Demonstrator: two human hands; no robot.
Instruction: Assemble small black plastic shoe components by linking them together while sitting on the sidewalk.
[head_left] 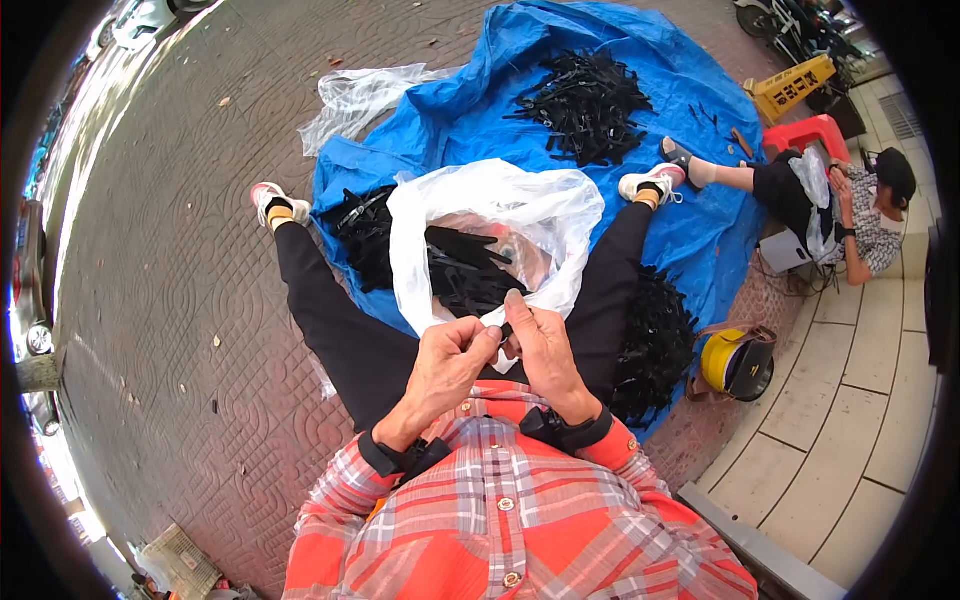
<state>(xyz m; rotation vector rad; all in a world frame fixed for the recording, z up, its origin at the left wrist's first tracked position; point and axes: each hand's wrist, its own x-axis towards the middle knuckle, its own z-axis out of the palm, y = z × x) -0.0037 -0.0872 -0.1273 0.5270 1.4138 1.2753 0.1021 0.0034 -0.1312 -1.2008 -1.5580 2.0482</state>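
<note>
My left hand (447, 368) and my right hand (541, 345) meet in front of my chest and together pinch a small black plastic piece (506, 330). Just beyond my fingers lies an open white plastic bag (500, 205) between my spread legs, with several black plastic pieces (465, 268) inside it. Both wrists wear black straps. I sit on the ground in an orange plaid shirt and black trousers.
A blue tarp (690, 110) covers the paving and carries piles of black pieces (585, 100), with further heaps by my left leg (362, 225) and right knee (655, 345). Another person (830, 195) sits at the right near a red stool (812, 132). A yellow helmet (735, 362) lies nearby.
</note>
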